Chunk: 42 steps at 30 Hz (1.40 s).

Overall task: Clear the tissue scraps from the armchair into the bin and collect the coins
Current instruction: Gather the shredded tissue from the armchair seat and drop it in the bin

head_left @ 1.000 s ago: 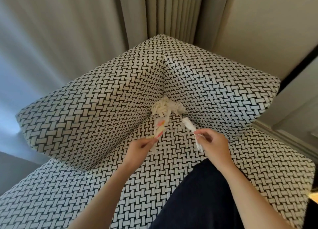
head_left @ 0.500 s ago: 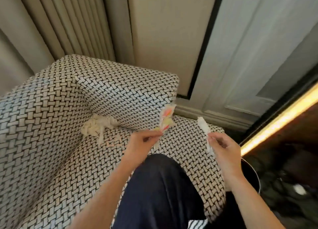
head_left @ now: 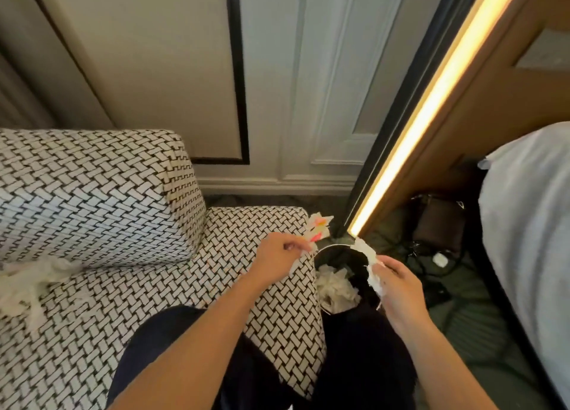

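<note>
Swung from armchair (head_left: 123,317) corner to bin (head_left: 354,260): left hand (head_left: 277,252) pinches printed scrap (head_left: 319,229) just short of the rim, right hand (head_left: 398,283) grips white scrap (head_left: 365,252) over it; shift left further in, then release.

Two hands (head_left: 277,254) (head_left: 398,286), two held tissue scraps (head_left: 317,229) (head_left: 368,255), one bin (head_left: 354,261), one armchair (head_left: 123,194), one tissue heap (head_left: 34,274)

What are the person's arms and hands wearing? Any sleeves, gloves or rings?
Nothing much! The left hand and right hand have no gloves, and I see no rings or watch. The left forearm and right forearm are bare too, with no sleeves in view.
</note>
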{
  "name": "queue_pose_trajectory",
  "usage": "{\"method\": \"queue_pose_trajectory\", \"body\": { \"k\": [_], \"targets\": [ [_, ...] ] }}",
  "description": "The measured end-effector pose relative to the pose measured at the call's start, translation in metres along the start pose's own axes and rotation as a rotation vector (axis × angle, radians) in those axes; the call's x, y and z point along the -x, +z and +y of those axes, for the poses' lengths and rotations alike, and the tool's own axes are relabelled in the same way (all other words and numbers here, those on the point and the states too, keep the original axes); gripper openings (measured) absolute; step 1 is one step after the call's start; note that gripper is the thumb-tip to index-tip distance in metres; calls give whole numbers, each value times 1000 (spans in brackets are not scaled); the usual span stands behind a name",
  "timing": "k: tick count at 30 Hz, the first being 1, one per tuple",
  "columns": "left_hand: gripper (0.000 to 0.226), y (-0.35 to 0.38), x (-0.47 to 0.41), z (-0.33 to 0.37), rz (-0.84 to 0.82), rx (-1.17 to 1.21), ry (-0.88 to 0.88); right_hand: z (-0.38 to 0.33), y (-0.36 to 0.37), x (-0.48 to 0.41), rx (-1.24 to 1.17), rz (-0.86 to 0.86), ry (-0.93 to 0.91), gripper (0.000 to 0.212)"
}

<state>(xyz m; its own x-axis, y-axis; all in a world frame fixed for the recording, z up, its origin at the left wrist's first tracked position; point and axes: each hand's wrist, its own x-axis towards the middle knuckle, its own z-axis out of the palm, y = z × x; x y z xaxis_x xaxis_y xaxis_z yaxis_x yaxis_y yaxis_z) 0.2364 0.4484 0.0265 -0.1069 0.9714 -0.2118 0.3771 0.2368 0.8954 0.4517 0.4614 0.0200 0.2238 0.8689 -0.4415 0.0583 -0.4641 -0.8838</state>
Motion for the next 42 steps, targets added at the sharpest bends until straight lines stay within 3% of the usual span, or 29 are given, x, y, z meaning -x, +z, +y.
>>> {"method": "queue_pose_trajectory", "body": {
  "k": [11,17,23,28,42],
  "targets": [
    [24,69,-57,17,-276,-99,-57,22,-29,-45,-487,65,356,24],
    [56,72,-53,14,-582,-9,-79,29,-23,-48,-509,-4,447,12],
    [50,66,-44,-2,-553,13,-131,21,-15,-45,-749,58,580,20],
    [40,65,-38,-7,-511,14,-150,10,-12,-41,-807,37,600,22],
    [36,55,-30,-4,-451,-16,-155,0,-14,-31,-610,-120,524,46]
  ]
}}
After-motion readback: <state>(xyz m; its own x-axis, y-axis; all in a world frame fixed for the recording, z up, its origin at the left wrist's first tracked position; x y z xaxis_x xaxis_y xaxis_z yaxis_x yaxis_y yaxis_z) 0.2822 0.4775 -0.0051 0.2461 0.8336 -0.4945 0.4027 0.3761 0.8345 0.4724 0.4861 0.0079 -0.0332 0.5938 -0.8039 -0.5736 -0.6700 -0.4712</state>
